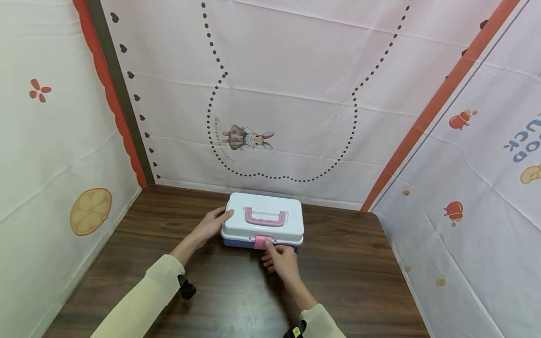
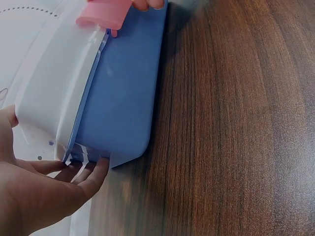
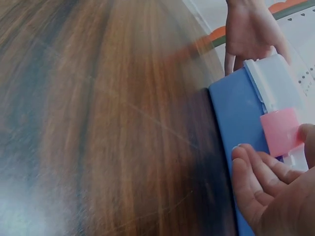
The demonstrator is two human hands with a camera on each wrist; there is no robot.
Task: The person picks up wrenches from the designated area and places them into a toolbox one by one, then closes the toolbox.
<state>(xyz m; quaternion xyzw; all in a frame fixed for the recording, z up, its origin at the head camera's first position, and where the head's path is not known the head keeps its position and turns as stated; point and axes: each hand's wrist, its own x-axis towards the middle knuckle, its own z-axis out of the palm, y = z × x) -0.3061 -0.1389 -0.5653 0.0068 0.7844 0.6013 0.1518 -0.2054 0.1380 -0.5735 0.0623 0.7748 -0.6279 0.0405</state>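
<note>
A storage box point(image 1: 265, 206) with a white lid and a blue base stands on the table, lid down. On its top lies a pink handle point(image 1: 265, 219), folded flat. My left hand point(image 1: 209, 225) grips the box's left end, thumb on the lid and fingers against the blue side point(image 2: 120, 88). At the middle of the front edge, my right hand point(image 1: 284, 263) has its thumb on the pink latch point(image 3: 281, 132). The other fingers of that hand curl below the latch, close to the blue front; whether they touch it is hard to tell.
Dark wood-grain table point(image 1: 346, 272) surrounds the box. Behind it hangs a printed cloth point(image 1: 291, 126) with a rabbit figure, close to the box's back edge. More printed cloth walls stand at the left point(image 1: 46, 155) and right point(image 1: 477, 164).
</note>
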